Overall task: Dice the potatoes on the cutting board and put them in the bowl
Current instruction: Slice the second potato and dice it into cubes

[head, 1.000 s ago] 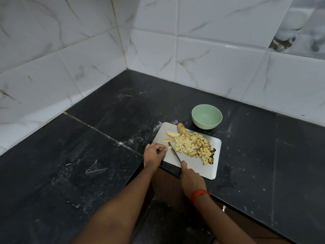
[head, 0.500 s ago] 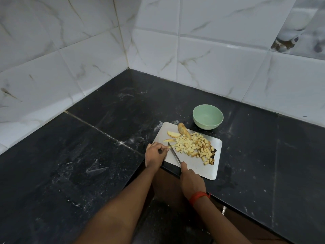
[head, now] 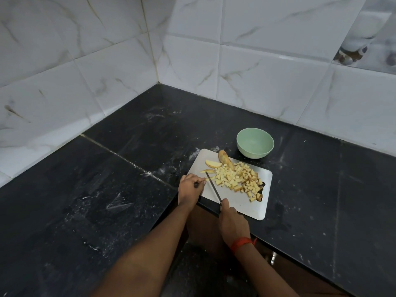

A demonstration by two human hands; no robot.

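A white cutting board lies at the front edge of the black counter. A heap of diced potato covers its middle and right side. An unpeeled potato piece and two pale slices lie at its far left corner. My right hand grips the handle of a thin dark knife whose blade points away across the board. My left hand sits at the board's left edge, fingers curled, pinching a thin potato strip beside the blade. The pale green bowl stands just behind the board, with nothing visible inside.
The black stone counter runs along a corner of white marbled wall tiles. White smears and specks mark the counter left of the board. A red thread is tied round my right wrist. The counter's front edge drops off under my forearms.
Both hands and the knife have stayed in nearly the same place at the board's left side. The diced heap and the bowl have not moved.
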